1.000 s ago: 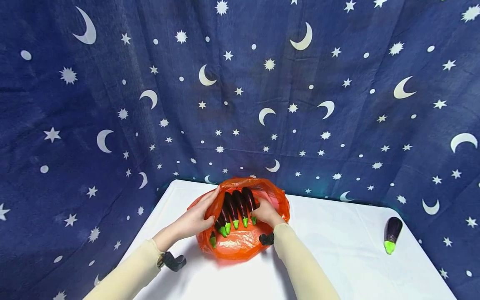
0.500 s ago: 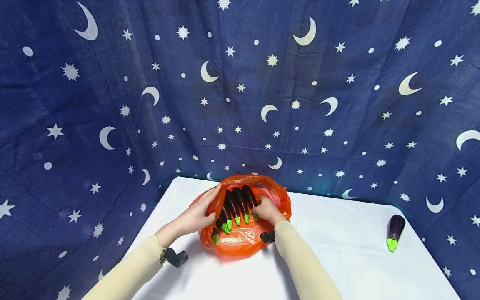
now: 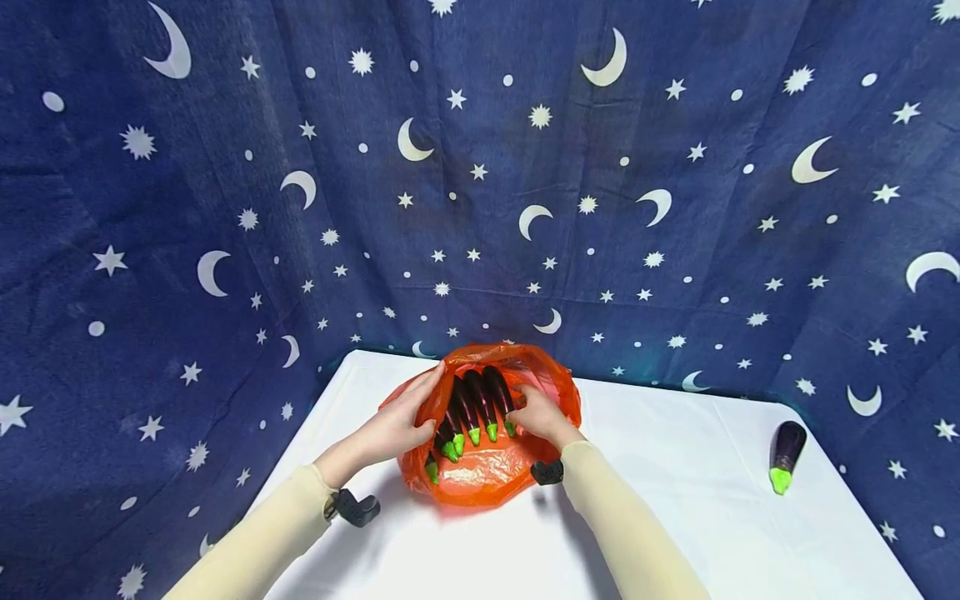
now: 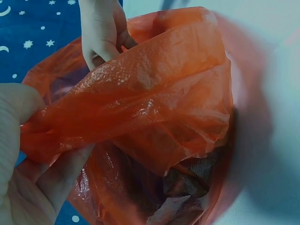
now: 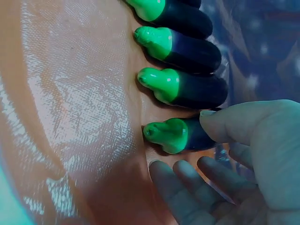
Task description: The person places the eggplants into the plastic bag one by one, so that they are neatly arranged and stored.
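Observation:
An orange plastic bag [image 3: 483, 487] lies on its side, its mouth facing me. Inside, several dark purple eggplants with bright green stem ends lie in a slanting row. My left hand [image 3: 397, 427] holds the left edge of the bag's mouth, thumb on one side of the plastic and fingers on the other in the left wrist view. My right hand [image 3: 543, 415] reaches into the bag at the right end of the row. In the right wrist view its thumb lies over the end eggplant [image 5: 171, 135], while the other fingers are spread loosely beside it.
One more eggplant [image 3: 787, 454] lies at the far right of the white table [image 3: 675, 475]. A dark blue curtain [image 3: 480, 200] with moons and stars stands right behind the table and along its left side. Both wrists wear a black camera mount.
My right hand has loosened around the end eggplant and drawn slightly right. The left hand stays on the bag's edge, and the row of eggplants has stayed in place.

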A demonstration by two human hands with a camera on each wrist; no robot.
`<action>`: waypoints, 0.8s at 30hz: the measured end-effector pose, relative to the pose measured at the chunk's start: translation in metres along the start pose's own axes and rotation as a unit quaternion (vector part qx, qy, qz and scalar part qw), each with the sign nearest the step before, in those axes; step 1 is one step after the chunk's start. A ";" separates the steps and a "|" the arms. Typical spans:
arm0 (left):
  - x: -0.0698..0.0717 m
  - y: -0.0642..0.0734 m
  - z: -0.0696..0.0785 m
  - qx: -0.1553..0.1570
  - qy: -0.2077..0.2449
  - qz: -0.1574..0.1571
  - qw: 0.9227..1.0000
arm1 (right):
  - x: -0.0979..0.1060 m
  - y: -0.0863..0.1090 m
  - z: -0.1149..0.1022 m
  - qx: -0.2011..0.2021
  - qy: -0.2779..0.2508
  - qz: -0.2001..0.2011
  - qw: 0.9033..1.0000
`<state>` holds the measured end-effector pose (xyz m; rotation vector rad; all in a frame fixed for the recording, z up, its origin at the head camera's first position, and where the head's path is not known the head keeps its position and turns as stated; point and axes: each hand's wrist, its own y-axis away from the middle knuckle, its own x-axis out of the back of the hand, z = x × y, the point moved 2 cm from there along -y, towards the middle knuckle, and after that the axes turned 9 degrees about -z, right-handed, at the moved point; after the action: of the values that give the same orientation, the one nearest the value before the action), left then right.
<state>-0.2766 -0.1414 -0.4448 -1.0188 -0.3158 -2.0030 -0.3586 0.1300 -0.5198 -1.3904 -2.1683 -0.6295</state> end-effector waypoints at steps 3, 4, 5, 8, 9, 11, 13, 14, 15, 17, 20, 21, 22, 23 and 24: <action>-0.001 -0.002 0.000 0.002 -0.001 -0.001 1.000 | 0.004 0.008 -0.002 0.012 0.007 0.000 1.000; -0.001 -0.002 0.000 0.004 -0.002 -0.001 1.000 | 0.005 0.011 -0.002 0.019 0.009 0.000 1.000; -0.002 -0.002 0.000 0.006 -0.003 -0.001 1.000 | 0.006 0.014 -0.003 0.023 0.009 -0.002 1.000; -0.002 -0.002 0.001 0.010 -0.003 -0.001 1.000 | 0.010 0.025 -0.005 0.032 0.021 -0.007 0.999; -0.002 -0.002 0.001 0.011 -0.003 0.000 1.000 | 0.012 0.029 -0.006 0.034 0.026 -0.009 0.999; -0.002 -0.002 0.002 0.011 -0.002 0.001 1.000 | 0.016 0.036 -0.006 0.033 0.032 -0.013 0.999; -0.002 -0.002 0.002 0.010 -0.002 0.001 1.000 | 0.020 0.043 -0.006 0.037 0.033 -0.013 0.999; -0.001 -0.002 0.003 0.009 -0.001 0.000 1.000 | 0.022 0.047 -0.006 0.038 0.032 -0.011 0.999; -0.002 -0.002 0.003 0.008 -0.001 -0.001 1.000 | 0.023 0.050 -0.007 0.038 0.031 -0.009 0.999; -0.002 -0.002 0.003 0.009 -0.002 -0.002 1.000 | 0.026 0.056 -0.007 0.046 0.026 -0.005 0.999; -0.002 -0.002 0.003 0.006 -0.004 -0.001 1.000 | 0.031 0.066 -0.007 0.060 0.016 0.003 0.998; -0.002 -0.002 0.002 0.005 -0.003 0.000 1.000 | 0.033 0.069 -0.006 0.065 0.012 0.005 0.998; -0.002 -0.002 0.002 0.005 -0.003 0.001 1.000 | 0.036 0.073 -0.005 0.070 0.009 0.007 0.997; -0.002 -0.002 0.002 0.003 -0.002 0.002 1.000 | 0.038 0.078 -0.004 0.073 0.006 0.010 0.997; -0.002 -0.001 0.002 0.003 -0.001 0.003 1.000 | 0.041 0.083 -0.003 0.077 0.002 0.012 0.997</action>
<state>-0.2758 -0.1383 -0.4446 -1.0175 -0.3188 -1.9948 -0.2973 0.1882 -0.4822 -1.3299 -2.1440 -0.4456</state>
